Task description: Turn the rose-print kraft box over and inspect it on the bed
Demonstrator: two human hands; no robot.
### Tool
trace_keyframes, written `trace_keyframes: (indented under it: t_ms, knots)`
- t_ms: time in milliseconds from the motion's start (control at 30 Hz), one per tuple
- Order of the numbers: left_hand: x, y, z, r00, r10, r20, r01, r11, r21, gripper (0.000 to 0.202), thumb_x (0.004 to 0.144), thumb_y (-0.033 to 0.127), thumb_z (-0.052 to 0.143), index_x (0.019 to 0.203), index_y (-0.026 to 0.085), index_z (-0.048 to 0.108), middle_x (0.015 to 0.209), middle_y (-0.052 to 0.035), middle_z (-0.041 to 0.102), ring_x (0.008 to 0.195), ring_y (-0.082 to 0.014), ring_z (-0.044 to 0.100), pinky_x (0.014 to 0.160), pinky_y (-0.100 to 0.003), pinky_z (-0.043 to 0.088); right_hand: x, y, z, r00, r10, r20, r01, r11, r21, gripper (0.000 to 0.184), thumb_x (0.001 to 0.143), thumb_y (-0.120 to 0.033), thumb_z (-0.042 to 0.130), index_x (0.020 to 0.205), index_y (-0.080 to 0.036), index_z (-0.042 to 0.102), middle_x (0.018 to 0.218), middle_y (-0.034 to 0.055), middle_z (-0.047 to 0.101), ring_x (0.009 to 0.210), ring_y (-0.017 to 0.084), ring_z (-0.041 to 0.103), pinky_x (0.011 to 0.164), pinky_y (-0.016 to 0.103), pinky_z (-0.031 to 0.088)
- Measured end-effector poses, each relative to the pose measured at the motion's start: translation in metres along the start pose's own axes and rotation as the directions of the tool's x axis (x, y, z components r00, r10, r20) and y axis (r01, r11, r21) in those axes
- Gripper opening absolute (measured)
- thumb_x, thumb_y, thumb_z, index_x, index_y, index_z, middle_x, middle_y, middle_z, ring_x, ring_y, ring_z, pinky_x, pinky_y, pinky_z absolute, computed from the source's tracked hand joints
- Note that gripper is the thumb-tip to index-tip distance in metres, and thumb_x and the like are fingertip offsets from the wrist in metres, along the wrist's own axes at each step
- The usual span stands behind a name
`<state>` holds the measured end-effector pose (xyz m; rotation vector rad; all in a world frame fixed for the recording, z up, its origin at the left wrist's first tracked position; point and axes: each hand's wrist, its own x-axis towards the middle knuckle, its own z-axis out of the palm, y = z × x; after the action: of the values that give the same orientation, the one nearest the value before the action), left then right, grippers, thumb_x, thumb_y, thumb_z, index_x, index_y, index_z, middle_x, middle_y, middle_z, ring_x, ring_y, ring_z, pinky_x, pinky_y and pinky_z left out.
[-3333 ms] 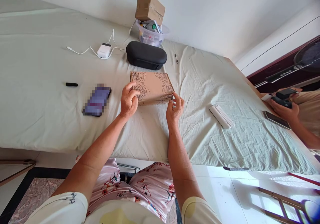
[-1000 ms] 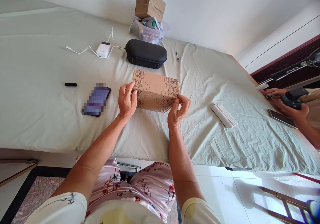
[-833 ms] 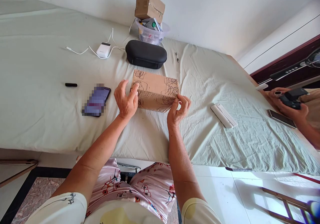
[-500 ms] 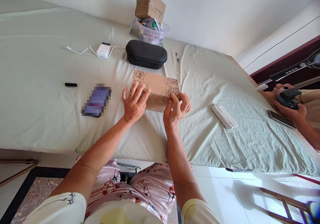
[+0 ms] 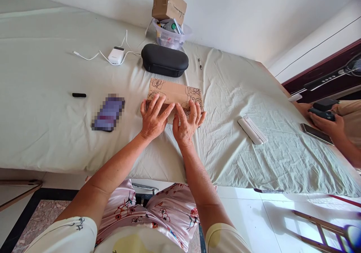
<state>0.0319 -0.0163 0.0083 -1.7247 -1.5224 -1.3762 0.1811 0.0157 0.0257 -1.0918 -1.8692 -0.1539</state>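
Observation:
A brown cardboard box [image 5: 176,90] with black scribbled drawings lies on the cloth-covered table in front of me. My left hand [image 5: 154,117] rests on its near left part, fingers spread over the top edge. My right hand [image 5: 187,121] lies on the near right part, its fingers apart and the fingertips on the box's near top edge. The two index fingertips almost meet at the middle of that edge. Much of the box's near side is hidden behind my hands.
Behind the box sit a black case [image 5: 165,60], a plastic basket [image 5: 170,38] and another carton [image 5: 169,5]. To the left are a phone [image 5: 108,113], a black stick [image 5: 79,95] and a white charger [image 5: 116,55]. A white power bank [image 5: 252,130] lies right, near another person's hands [image 5: 328,123].
My right hand has moved left along the box's near edge, and its fingers have come down flatter beside my left hand. The near flap or side of the box now shows less.

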Motion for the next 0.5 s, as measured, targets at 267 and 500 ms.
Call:
trace_keyframes:
  t_ms: [267,500]
  knots:
    - [0.004,-0.015,-0.008,0.984,-0.170,0.052,0.169,0.985,0.025,0.043,0.104,0.024,0.051,0.139,0.032,0.076,0.162,-0.0123,0.061,0.160,-0.0322,0.048,0.134,-0.060,0.025,0.002,0.019,0.008,0.963,-0.166,-0.212,0.156,0.986,-0.065,0.042,0.108,-0.021,0.046,0.135,-0.031,0.076,0.156,0.0086,0.056,0.156,0.028,0.046,0.130,0.058,0.039]
    - [0.006,-0.033,-0.005,0.978,-0.206,-0.028,0.204,0.978,-0.054,0.045,0.110,0.034,0.044,0.140,0.021,0.074,0.164,-0.0177,0.054,0.157,-0.0301,0.050,0.128,-0.048,0.044,0.005,0.039,0.011,0.969,-0.088,-0.229,0.105,0.992,0.064,0.041,0.110,-0.025,0.043,0.139,-0.027,0.071,0.156,0.0124,0.050,0.150,0.028,0.050,0.125,0.058,0.049]
